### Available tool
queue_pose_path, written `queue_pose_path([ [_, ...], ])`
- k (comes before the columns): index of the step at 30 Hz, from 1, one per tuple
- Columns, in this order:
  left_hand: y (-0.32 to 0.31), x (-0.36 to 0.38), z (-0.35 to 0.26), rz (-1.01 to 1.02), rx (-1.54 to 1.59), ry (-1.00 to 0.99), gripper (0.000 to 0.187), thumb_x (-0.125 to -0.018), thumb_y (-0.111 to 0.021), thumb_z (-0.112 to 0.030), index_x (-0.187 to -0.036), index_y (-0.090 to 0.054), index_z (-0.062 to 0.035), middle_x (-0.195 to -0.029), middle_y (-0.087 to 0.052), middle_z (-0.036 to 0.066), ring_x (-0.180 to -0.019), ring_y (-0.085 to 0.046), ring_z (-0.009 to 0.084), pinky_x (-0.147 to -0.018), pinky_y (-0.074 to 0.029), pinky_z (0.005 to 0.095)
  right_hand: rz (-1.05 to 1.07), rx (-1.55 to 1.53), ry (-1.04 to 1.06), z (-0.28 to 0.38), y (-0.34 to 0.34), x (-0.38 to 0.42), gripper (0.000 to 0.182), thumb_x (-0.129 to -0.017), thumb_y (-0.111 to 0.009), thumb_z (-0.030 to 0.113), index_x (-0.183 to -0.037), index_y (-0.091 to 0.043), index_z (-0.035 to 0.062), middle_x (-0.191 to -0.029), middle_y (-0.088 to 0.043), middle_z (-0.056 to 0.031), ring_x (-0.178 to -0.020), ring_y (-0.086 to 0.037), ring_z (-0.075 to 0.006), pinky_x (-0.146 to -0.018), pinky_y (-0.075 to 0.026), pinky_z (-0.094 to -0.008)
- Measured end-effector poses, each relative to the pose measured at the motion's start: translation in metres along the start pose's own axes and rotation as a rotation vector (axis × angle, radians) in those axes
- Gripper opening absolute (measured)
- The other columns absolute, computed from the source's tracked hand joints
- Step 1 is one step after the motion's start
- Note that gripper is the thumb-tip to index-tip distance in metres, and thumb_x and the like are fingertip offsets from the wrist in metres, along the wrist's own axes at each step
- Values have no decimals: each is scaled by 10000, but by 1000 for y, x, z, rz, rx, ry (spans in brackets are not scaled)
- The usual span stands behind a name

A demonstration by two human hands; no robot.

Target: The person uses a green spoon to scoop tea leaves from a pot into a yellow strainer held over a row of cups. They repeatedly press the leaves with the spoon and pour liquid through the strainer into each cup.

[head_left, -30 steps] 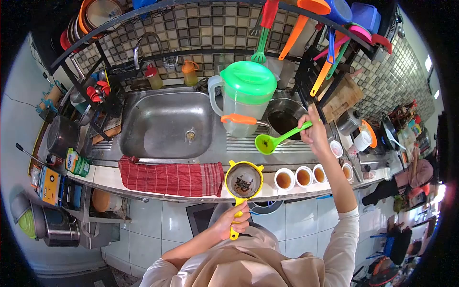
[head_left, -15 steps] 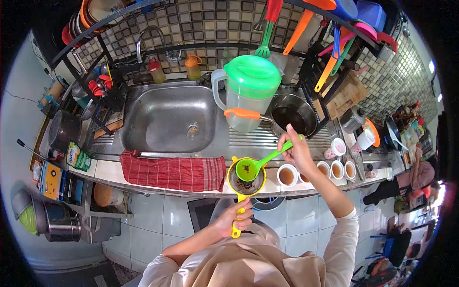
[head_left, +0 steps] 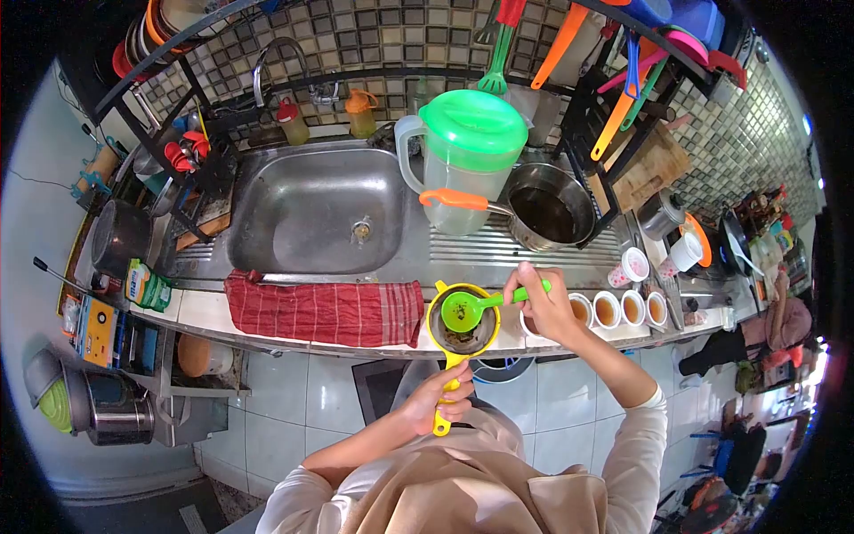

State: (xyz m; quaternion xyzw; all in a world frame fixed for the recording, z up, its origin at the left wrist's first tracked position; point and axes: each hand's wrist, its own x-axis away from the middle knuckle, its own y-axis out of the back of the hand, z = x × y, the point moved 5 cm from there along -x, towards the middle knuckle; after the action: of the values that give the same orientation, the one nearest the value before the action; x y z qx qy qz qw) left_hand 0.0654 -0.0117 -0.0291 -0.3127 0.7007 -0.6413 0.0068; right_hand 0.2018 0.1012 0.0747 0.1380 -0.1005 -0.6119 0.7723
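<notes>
My left hand (head_left: 435,400) is wrapped round the handle of a yellow strainer (head_left: 453,360), which is over the counter's front edge. Dark residue, like tea leaves, lies in its mesh. A green ladle (head_left: 463,311) has its bowl in the strainer's round, with dark bits in the bowl. Closed on the ladle's handle is my right hand (head_left: 544,305), just right of the strainer. One cup is mostly hidden by that hand. Beside it stand several white cups (head_left: 608,310) of brown liquid in a row.
Behind the strainer are a lidded pitcher (head_left: 464,182) and a steel pot (head_left: 547,214) of dark liquid with an orange handle. A red cloth (head_left: 325,309) lies before the sink (head_left: 316,214). Utensils hang from the rack above. A person (head_left: 783,325) is at the far right.
My right hand has come down and toward the strainer, bringing the ladle handle to a flatter angle. The ladle bowl stays over the strainer, and my left hand keeps its grip.
</notes>
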Motion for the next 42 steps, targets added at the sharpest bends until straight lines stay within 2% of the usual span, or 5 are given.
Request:
queue_pose_path([
  [2,0,0,0,-8,0,-3,286,-874,-413,-373,-699,-349,-155,-486,-266,-74,-382,-224,35,-341,-191,172,45,81,137,13,-3,4,481,-895,-332,349,-615,-549,22,-512,-471,-51,-490,-472,-133,-476,-391,-256],
  [8,-2,0,-1,-32,8,-13,280,-876,-411,-365,-702,-356,-153,-485,-265,-72,-377,-221,37,-336,-189,171,165,248,506,23,-11,16,294,-857,-424,236,-676,-538,34,-633,-510,-85,-540,-515,-233,-491,-412,-297],
  [18,1,-2,-2,11,22,-27,276,-873,-419,-364,-701,-360,-157,-482,-261,-72,-375,-219,38,-334,-186,178,395,816,1182,31,-45,60,294,-735,-569,368,-639,-499,98,-580,-388,-24,-393,-405,-141,-375,-352,-263],
  [27,1,-1,-3,14,-6,-10,286,-866,-430,-376,-696,-352,-160,-488,-247,-74,-391,-216,39,-350,-181,184,-460,165,736,14,62,8,388,-883,-304,174,-613,-519,-3,-569,-509,-100,-478,-495,-177,-422,-355,-267],
  [42,-1,-1,-3,43,11,-12,256,-881,-401,-349,-708,-367,-165,-489,-269,-72,-388,-226,40,-357,-198,177,-636,503,325,-89,134,-58,489,-904,-318,294,-605,-530,-30,-524,-502,-132,-500,-502,-244,-530,-382,-328],
])
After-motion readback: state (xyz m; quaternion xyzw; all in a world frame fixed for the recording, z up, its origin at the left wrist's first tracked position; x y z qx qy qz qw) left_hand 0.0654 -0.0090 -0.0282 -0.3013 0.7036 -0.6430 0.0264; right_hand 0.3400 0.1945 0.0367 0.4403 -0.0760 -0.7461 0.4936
